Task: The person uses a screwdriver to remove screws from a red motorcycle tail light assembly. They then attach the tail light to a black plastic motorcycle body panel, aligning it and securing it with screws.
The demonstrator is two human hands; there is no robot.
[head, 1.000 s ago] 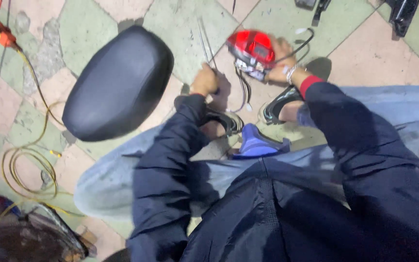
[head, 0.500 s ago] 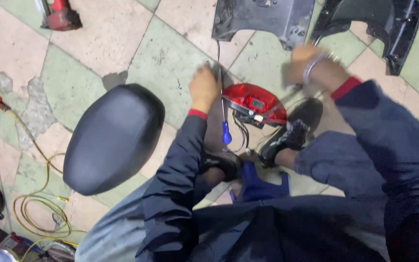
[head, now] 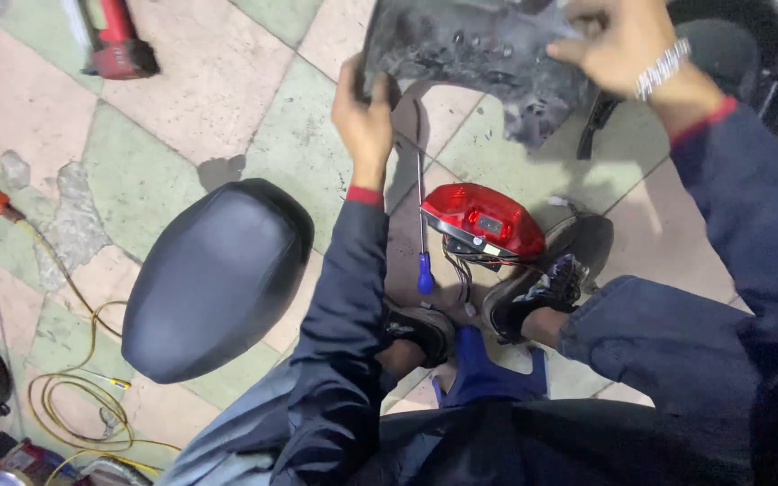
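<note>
While both hands, left (head: 364,115) and right (head: 612,38), grip a dusty grey panel (head: 470,54), cracked green-and-pink floor tiles (head: 200,72) (stained) spread beneath, a black seat (head: 213,279) lying below the left.

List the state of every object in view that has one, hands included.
left hand: gripping the panel's left edge
right hand: gripping the panel's right side
grey plastic panel: lifted off the floor
red tail light: on floor, wires loose
screwdriver: lying flat
black seat: detached, on floor
</note>
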